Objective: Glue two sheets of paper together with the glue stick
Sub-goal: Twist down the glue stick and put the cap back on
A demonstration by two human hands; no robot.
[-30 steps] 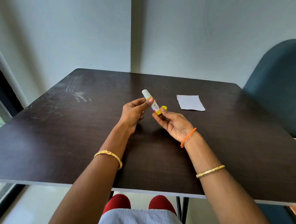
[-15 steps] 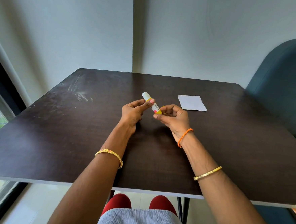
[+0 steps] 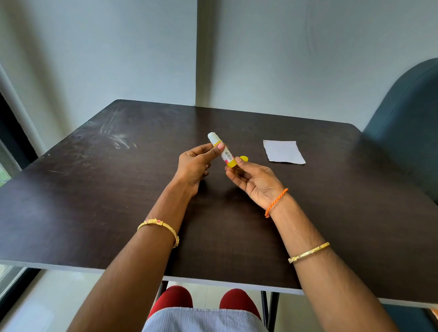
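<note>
Both hands share the glue stick (image 3: 222,149), held in the air above mid-bench: left hand (image 3: 194,164) pinches the barrel between thumb and fingers, right hand (image 3: 253,180) has fingertips on the yellow base end, palm up, with a yellow piece, probably the cap (image 3: 244,158), showing just behind them. White end of the stick points far-left, looks uncapped but can't confirm. Paper (image 3: 283,151) lies flat on the bench (image 3: 80,208), far right of the hands, well apart. Only one sheet visible, a second may be stacked under it, can't tell. Risks as I judge them: over-twisting the base so too much glue comes out and snaps, cap slipping off the fingers, light paper sliding when the stick drags across it unless one hand pins it
</note>
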